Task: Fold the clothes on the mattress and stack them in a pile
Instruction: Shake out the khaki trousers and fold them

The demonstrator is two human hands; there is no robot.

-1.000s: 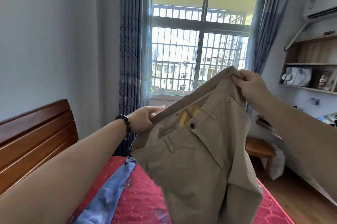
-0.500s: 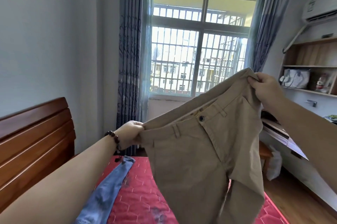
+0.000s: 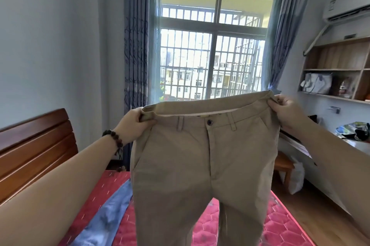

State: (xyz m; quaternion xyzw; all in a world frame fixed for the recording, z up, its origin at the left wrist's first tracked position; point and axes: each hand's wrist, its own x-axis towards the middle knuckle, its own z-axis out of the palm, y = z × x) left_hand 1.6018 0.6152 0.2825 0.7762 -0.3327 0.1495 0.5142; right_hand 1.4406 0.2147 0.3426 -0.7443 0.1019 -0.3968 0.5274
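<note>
**Trousers now held square**

The trousers (image 3: 202, 165), tilted a moment ago, have been levelled and stretched above the mattress (image 3: 280, 223). The waistband corners are pinched by the left hand (image 3: 133, 123) and right hand (image 3: 288, 113). Folding can likely begin.

You pulled the khaki trousers (image 3: 202, 165) out wide, so the waistband that was bunched and slanted got stretched flat and nearly level. Your left hand (image 3: 133, 124) and right hand (image 3: 286, 113) moved apart to opposite ends, and both legs hung straight down, front facing you.
</note>
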